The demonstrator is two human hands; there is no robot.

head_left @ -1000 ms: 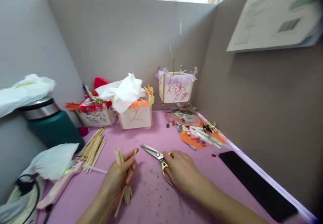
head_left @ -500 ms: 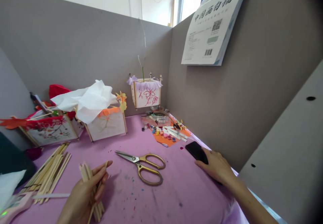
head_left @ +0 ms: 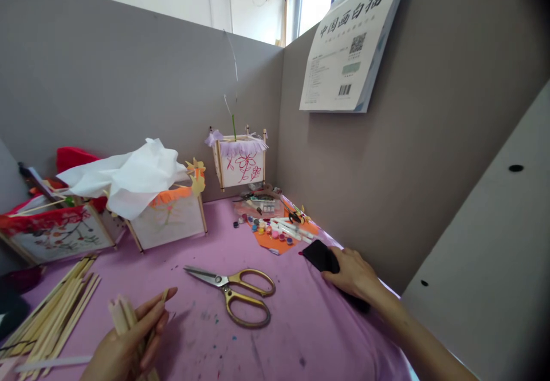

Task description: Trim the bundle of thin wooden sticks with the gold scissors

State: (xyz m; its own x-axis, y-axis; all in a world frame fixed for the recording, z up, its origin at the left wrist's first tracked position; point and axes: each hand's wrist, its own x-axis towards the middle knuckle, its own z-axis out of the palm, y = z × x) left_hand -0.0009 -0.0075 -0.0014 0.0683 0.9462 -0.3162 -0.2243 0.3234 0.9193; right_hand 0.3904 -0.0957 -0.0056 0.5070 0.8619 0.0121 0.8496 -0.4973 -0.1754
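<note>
Holding a bundle of thin pale wooden sticks (head_left: 122, 315) in left hand (head_left: 120, 349), at the near edge of the lilac-pink cloth-covered bench (head_left: 335, 349), toward its left corner. With fingers curled round the bundle, pinching one stick (head_left: 164, 295) near the fingertips — likely to single it out. Have right hand (head_left: 354, 275) closed over a flat black oblong slab (head_left: 318, 255) at the right edge, with thumb along one long side and fingers over the other. Can't tell if lifted or resting. Got gold-handled steel scissors (head_left: 220, 281) flat mid-bench, pointing left, touching neither hand — probably laid there to suit either one. See loose yellowish wooden sticks (head_left: 60, 323) piled along the left edge, roughly aligned, presumably for easy picking. See small round coloured paint pots (head_left: 275, 234) on an orange sheet (head_left: 280, 248) toward the far right corner, apparently out of the way.
</note>
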